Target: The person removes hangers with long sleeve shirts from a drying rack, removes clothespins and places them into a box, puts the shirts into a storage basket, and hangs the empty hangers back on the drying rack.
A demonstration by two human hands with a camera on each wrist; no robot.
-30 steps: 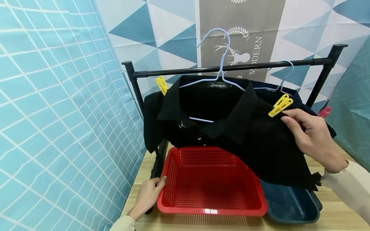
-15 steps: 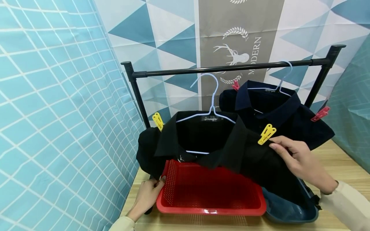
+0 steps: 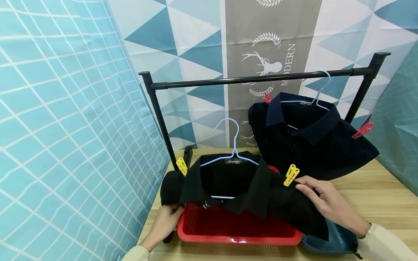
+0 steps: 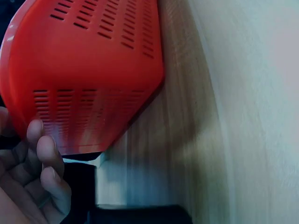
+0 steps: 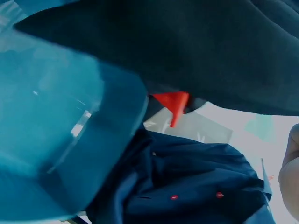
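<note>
My right hand (image 3: 330, 203) pinches the shoulder of a black collared shirt (image 3: 284, 206) beside a yellow clothespin (image 3: 291, 175). The shirt is on a pale blue hanger (image 3: 235, 143), whose hook stands free below the rack bar. A second yellow clothespin (image 3: 181, 166) clips its other shoulder. The shirt spreads over a red basket (image 3: 241, 240) and hides much of its inside. At the basket's left rim, my left hand (image 3: 164, 223) grips the edge, with fingers (image 4: 46, 149) along the slotted outer wall in the left wrist view. The shirt's left-side sleeve overlaps that hand.
A black clothes rack (image 3: 248, 78) stands behind. From its right end hangs a navy shirt (image 3: 307, 145) with pink clothespins (image 3: 363, 129). A dark blue basin (image 3: 339, 237) sits right of the basket, partly under the black shirt. A blue gridded curtain (image 3: 65, 127) borders the left side.
My right hand has lowered the black shirt and its hanger from in front of the bar down over the red basket, uncovering the navy shirt. The left hand has stayed at the rim.
</note>
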